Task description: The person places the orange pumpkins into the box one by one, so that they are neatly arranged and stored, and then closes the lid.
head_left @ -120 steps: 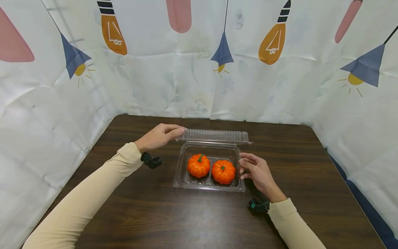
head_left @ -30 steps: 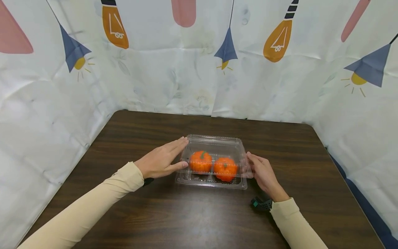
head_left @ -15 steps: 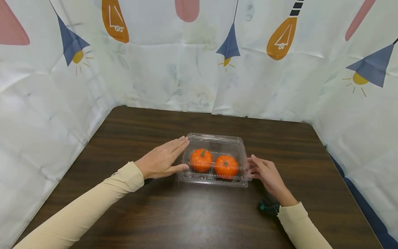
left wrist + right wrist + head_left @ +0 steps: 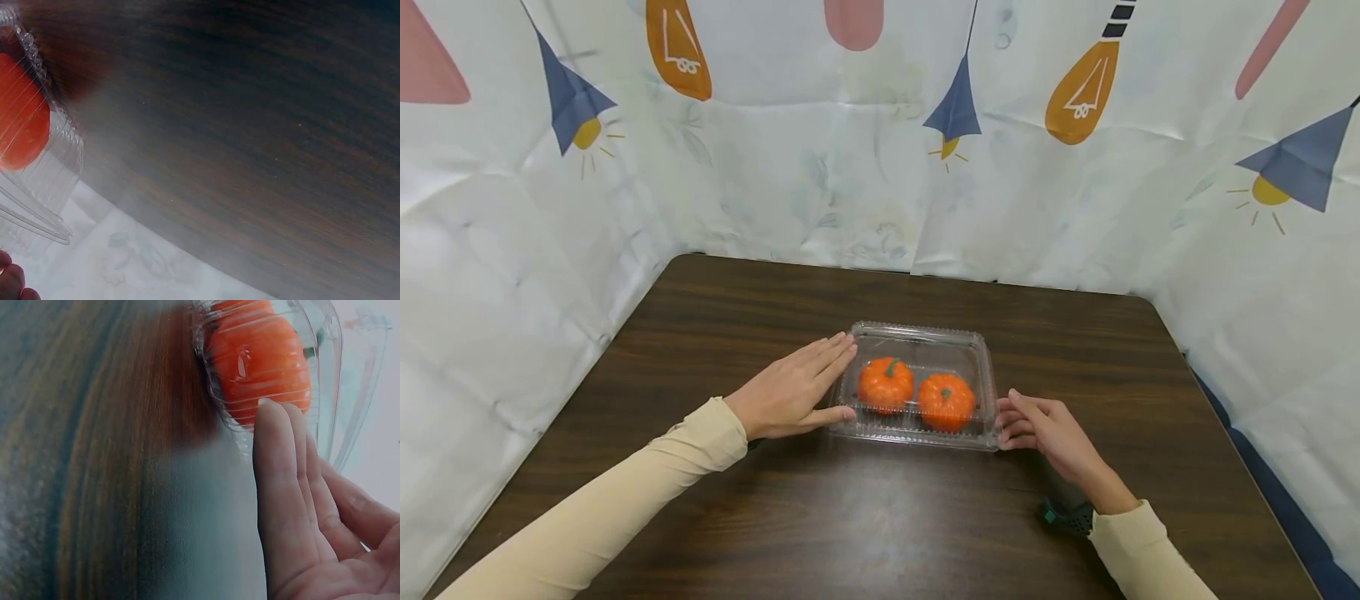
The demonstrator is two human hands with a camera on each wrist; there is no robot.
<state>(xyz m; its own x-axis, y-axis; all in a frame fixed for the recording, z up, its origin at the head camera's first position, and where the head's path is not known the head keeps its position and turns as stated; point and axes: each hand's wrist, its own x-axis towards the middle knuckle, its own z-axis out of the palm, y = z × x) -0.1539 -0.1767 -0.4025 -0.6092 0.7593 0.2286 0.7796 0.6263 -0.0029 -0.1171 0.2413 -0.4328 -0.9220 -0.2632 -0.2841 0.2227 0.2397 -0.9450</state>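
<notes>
A clear plastic clamshell container (image 4: 917,350) rests on the table with its lid lying over the base. Through the plastic show two small orange pumpkins (image 4: 886,385) with green stems, side by side. My left hand (image 4: 796,390) lies against the container's left side, fingers straight and thumb apart near the front corner. At the right side, my right hand (image 4: 1060,437) touches the wall; in the right wrist view its straight fingers (image 4: 275,469) reach the ribbed side by a pumpkin (image 4: 262,362). The left wrist view catches only fingertips (image 4: 11,281) at the corner.
The dark wood-grain table (image 4: 880,533) extends around the container on every side. White fabric (image 4: 760,192) printed with lamps and bulbs hangs behind and beside it. Each wrist wears a dark band (image 4: 1067,517).
The lid, standing up at the back earlier, has swung forward and down over the pumpkins. The left hand moved from the lid's edge to the container's side; the right hand slid slightly towards me.
</notes>
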